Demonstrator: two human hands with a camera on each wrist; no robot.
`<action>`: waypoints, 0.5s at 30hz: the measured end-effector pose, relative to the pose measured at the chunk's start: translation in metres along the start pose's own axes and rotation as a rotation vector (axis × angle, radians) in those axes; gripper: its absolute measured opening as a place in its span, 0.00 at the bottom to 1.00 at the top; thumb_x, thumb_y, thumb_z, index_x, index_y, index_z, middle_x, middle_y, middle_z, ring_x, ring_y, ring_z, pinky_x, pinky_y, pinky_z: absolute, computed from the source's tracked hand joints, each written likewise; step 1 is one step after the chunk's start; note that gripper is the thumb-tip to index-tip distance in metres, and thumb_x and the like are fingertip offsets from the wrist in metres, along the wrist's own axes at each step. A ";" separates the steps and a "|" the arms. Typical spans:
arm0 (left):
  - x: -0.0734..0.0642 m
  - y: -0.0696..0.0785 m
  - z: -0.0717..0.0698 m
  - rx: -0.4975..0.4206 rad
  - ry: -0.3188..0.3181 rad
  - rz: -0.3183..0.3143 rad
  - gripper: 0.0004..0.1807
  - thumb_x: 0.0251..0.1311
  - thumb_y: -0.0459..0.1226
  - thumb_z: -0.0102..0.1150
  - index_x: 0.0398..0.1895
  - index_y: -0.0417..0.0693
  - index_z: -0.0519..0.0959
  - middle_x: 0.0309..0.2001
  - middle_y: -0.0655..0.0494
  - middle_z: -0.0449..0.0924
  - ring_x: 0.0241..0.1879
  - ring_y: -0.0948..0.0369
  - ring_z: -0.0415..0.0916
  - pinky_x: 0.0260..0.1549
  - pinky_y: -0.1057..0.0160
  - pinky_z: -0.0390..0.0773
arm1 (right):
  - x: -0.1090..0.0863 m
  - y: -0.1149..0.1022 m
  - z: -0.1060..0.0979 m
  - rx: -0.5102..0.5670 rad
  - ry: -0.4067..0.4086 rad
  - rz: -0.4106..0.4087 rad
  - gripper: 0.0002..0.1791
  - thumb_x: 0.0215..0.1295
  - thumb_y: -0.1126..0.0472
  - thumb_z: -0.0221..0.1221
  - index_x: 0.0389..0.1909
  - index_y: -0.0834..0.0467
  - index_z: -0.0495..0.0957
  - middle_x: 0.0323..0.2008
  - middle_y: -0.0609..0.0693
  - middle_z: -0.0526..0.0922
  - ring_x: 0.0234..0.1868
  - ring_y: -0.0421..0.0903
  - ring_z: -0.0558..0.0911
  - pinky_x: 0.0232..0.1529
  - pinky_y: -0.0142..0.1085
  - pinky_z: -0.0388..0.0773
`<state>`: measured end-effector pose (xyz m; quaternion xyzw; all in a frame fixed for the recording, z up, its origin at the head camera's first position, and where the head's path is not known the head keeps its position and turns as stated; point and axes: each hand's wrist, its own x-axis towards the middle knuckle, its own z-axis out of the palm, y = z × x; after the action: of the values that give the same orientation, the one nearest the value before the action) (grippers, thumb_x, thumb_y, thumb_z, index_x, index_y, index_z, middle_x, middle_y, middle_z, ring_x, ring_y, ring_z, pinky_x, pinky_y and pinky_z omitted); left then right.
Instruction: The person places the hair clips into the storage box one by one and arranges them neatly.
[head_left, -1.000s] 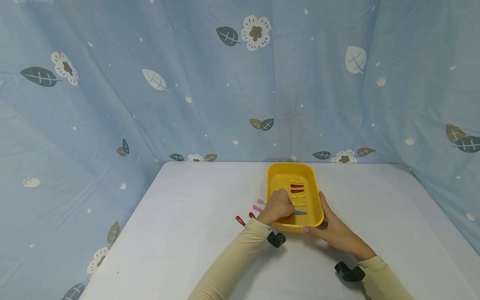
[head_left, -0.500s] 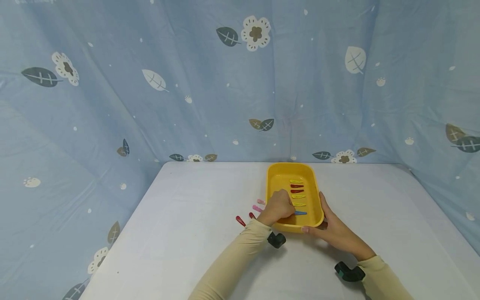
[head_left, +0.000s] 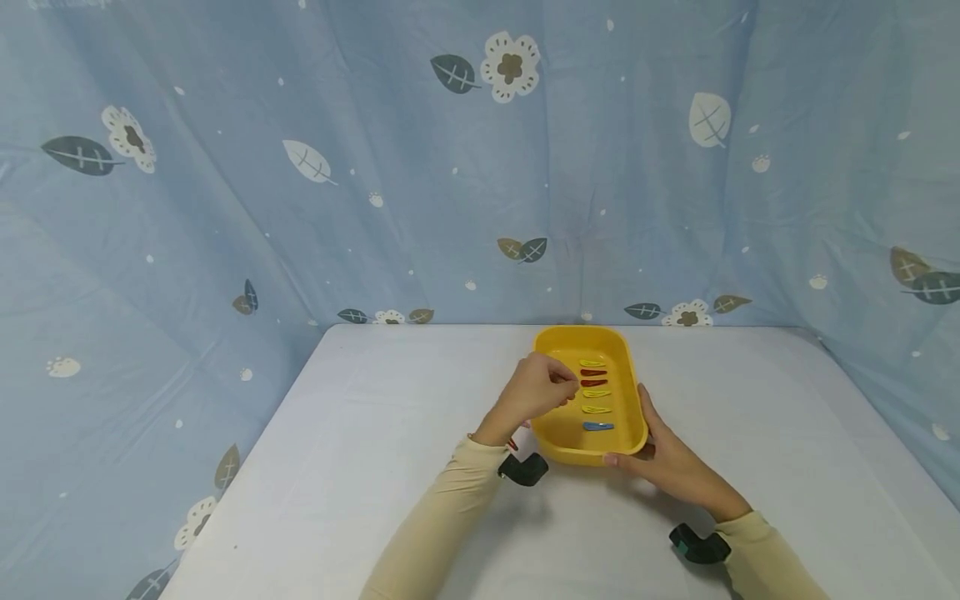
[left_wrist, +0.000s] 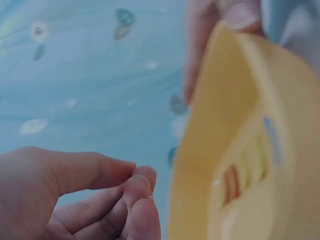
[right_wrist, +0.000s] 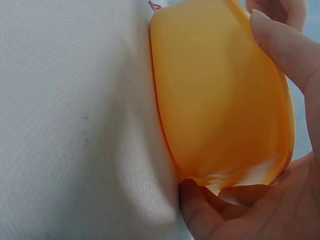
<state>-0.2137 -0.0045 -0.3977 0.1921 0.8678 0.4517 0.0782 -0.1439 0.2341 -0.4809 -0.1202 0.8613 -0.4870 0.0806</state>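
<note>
A yellow tray (head_left: 585,457) stands on the table, with a row of snap hair clips on its floor. Nearest the front lies a blue hair clip (head_left: 598,427); beyond it come yellow hair clips (head_left: 597,410) and red hair clips (head_left: 594,383). Over the tray's left side hovers my left hand (head_left: 534,390). In the left wrist view its thumb meets the curled fingertips (left_wrist: 145,215), and nothing shows between them. My right hand (head_left: 678,467) grips the tray's front right corner, thumb at the rim and fingers round the outside in the right wrist view.
Left of the tray, a red hair clip (head_left: 513,444) and a bit of a pink one lie on the white table (head_left: 405,417), partly hidden by my left arm. A blue patterned curtain (head_left: 405,183) hangs behind the table. Each wrist wears a black camera (head_left: 525,470).
My left hand has lifted off the blue hair clip and moved up and left, leaving the clip in the tray. The right hand and tray have stayed put.
</note>
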 end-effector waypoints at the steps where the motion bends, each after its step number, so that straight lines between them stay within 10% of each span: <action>1: -0.002 0.000 -0.006 -0.005 0.008 0.011 0.09 0.67 0.35 0.65 0.42 0.39 0.89 0.33 0.51 0.90 0.28 0.64 0.84 0.31 0.69 0.83 | 0.000 0.000 0.000 -0.006 0.002 0.006 0.69 0.66 0.45 0.69 0.82 0.48 0.20 0.84 0.65 0.40 0.71 0.60 0.73 0.54 0.23 0.75; 15: -0.026 -0.024 -0.069 -0.040 0.164 0.081 0.09 0.70 0.38 0.64 0.43 0.43 0.89 0.34 0.49 0.87 0.33 0.52 0.84 0.35 0.65 0.83 | 0.001 0.000 0.001 -0.021 0.012 0.016 0.70 0.64 0.44 0.70 0.82 0.50 0.20 0.83 0.66 0.42 0.70 0.60 0.74 0.55 0.24 0.76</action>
<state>-0.2172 -0.0793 -0.3781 0.1878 0.8537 0.4857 -0.0074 -0.1443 0.2328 -0.4812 -0.1114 0.8679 -0.4778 0.0779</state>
